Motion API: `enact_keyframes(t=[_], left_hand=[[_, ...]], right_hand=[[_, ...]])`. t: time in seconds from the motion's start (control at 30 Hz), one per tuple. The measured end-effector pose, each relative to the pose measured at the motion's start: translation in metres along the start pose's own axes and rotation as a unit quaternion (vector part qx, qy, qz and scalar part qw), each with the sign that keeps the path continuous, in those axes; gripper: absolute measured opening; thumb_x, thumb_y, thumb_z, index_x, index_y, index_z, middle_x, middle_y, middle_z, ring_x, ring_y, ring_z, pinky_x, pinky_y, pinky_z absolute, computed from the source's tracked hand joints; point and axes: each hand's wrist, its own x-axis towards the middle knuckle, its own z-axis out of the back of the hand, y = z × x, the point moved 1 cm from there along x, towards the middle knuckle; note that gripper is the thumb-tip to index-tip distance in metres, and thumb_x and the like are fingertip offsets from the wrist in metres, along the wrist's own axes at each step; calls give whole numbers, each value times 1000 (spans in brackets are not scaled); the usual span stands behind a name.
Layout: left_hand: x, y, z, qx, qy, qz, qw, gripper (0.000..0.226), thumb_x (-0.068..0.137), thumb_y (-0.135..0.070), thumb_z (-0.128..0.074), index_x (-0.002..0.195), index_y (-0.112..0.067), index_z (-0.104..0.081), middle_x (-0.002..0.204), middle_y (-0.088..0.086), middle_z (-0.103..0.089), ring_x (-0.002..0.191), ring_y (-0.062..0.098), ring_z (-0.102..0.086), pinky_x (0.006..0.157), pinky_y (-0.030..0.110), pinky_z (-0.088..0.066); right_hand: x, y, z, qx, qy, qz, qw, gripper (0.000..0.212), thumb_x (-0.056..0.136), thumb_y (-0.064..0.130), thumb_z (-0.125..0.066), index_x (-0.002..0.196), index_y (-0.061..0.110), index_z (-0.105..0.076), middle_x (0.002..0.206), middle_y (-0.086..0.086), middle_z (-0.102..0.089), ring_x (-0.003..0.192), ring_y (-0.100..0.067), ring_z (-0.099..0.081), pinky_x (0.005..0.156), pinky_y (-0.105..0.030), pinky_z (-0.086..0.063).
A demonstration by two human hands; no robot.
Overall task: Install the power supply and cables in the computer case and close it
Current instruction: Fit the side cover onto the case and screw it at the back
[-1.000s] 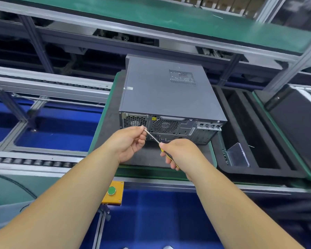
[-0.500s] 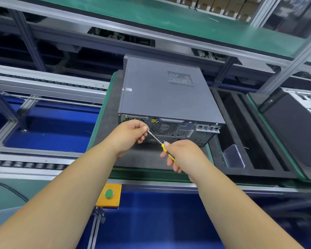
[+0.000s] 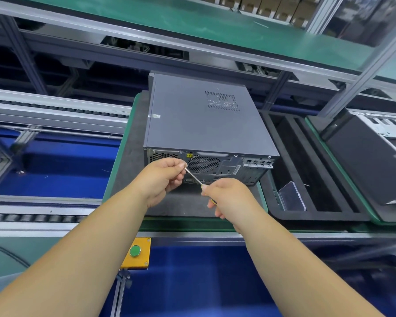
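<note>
A grey computer case point(image 3: 199, 124) lies on its side on a dark mat point(image 3: 128, 161), side panel closed, its rear panel with fan grille facing me. My right hand point(image 3: 229, 197) grips the yellow handle of a screwdriver point(image 3: 193, 176), whose metal shaft slants up to the left. My left hand point(image 3: 164, 177) pinches the tip of the shaft right in front of the rear panel's left part, near the power supply vent. Whether a screw sits at the tip is hidden by the fingers.
A black foam tray point(image 3: 311, 179) with a clear plastic box point(image 3: 292, 199) lies right of the case. Another open chassis point(image 3: 375, 152) stands at the far right. A yellow box with a green button point(image 3: 136, 252) hangs below the bench edge. Roller conveyor rails point(image 3: 44, 216) run left.
Both hands with the screwdriver have edged up and closer to the case's rear panel. The view has shifted slightly.
</note>
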Motion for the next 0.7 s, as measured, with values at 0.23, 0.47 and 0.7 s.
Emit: enact_keyframes(t=[0.23,0.47,0.7], left_hand=[[3,-1,-18,-232,-25,89,968,12,96,-7,-55,98,-2,-65,70,2,-57,53,4,-49,48,11,-44],[10,-6,-20,-262,-29,120,957,16,98,-9,-52,98,-1,-66,62,0,-57,47,2,-49,44,11,-41],[14,-9,-18,-262,-29,128,956,20,99,-11,-50,102,1,-66,59,0,-55,46,2,-47,43,11,-39]], right_hand=[[0,-1,-18,89,-8,-4,996,22,99,31,-53,92,15,-65,67,1,-61,50,-12,-52,53,-26,-43],[3,5,-27,137,-18,-4,990,23,101,29,-50,89,16,-65,67,-1,-59,51,-13,-51,50,-24,-41],[7,9,-35,166,-30,-11,986,22,101,31,-50,91,19,-65,69,0,-61,52,-11,-52,50,-23,-43]])
